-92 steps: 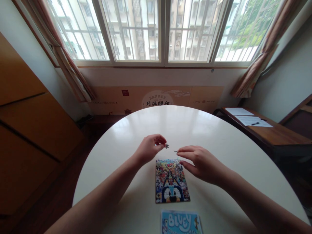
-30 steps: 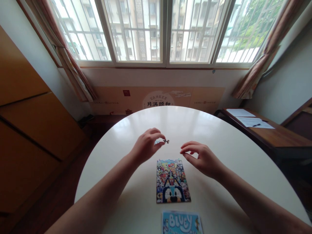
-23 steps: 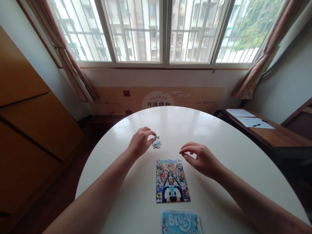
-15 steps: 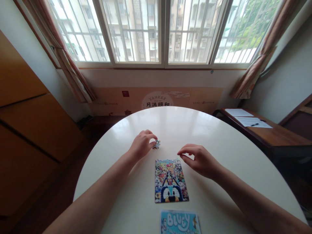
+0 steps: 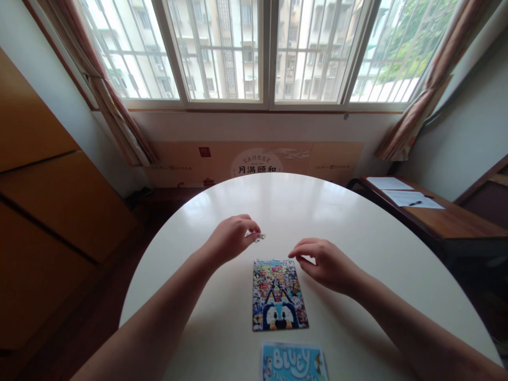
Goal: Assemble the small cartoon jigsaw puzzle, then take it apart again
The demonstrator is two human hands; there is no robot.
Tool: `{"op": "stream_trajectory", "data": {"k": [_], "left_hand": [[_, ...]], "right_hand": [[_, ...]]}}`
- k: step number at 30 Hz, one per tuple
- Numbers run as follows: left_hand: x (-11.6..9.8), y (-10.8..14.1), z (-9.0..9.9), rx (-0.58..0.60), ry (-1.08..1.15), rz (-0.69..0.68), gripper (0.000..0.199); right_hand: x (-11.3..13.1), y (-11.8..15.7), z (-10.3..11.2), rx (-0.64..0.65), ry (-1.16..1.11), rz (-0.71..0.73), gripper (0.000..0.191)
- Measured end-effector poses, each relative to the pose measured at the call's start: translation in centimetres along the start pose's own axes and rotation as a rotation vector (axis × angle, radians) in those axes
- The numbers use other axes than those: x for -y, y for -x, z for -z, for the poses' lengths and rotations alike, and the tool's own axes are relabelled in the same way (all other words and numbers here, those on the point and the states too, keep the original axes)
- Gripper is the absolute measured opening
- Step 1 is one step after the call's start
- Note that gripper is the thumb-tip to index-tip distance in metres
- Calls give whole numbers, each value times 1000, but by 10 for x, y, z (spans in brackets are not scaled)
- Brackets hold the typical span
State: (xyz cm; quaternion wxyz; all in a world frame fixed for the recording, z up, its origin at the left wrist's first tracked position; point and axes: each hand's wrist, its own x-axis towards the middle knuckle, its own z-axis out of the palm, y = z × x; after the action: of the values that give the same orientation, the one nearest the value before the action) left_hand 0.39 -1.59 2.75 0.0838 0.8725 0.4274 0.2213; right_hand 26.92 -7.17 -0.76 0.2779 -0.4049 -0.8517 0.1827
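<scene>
Puzzle pieces [image 5: 261, 237] show at the fingertips of my left hand [image 5: 234, 237], just beyond the puzzle. Its thumb and fingers are closed on them; how many they hold is partly hidden. My right hand [image 5: 327, 262] hovers by the puzzle's upper right corner, fingers loosely bent, thumb apart from the index finger, with nothing visible between them. Below the hands lies a mostly assembled jigsaw puzzle [image 5: 280, 296], with a blue cartoon dog's face near its lower edge and a crowd of colourful figures above. Its top edge looks uneven.
A light-blue card or packet lettered "BLUEY" [image 5: 293, 362] lies nearest me, cut off by the frame. Everything rests on a round white table [image 5: 178, 328]. At the right, a wooden desk [image 5: 464, 219] holds papers [image 5: 408, 198] and a dark pen. Barred windows stand behind.
My left hand has shifted slightly, its fingers now covering more of the small cluster of pieces. The right thumb has moved a little; the puzzle stays in place.
</scene>
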Motion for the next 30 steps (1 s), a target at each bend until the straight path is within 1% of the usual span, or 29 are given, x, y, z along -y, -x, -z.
{"op": "stream_trajectory", "data": {"k": [3, 5, 6, 10, 12, 16, 21, 23, 27, 30], "left_hand": [[-16, 6, 10, 241, 15, -72, 9], [-22, 9, 13, 340, -18, -61, 6], [-24, 11, 13, 358, -38, -45, 4], [-23, 13, 12, 331, -66, 4, 6], [-21, 13, 11, 352, -62, 17, 5], [-24, 13, 8, 392, -67, 21, 1], [-30, 11, 4, 418, -57, 59, 4], [-31, 11, 3, 415, -50, 68, 5], [-31, 11, 2, 413, -29, 31, 14], [-31, 11, 1, 412, -33, 3, 13]], "right_hand": [[-1, 0, 0, 17, 36, -30, 32], [-1, 1, 0, 26, 56, -46, 34], [-2, 1, 0, 30, 63, -49, 35], [-3, 2, 0, 51, 78, -42, 32], [-3, 2, -1, 65, 79, -20, 30], [-2, 2, -4, 86, 71, 56, 27], [6, 2, -6, 98, 33, 152, 25], [10, 3, -5, 122, 28, 185, 23], [18, 3, -4, 198, 39, 233, 19], [22, 4, -3, 225, 68, 252, 22]]}}
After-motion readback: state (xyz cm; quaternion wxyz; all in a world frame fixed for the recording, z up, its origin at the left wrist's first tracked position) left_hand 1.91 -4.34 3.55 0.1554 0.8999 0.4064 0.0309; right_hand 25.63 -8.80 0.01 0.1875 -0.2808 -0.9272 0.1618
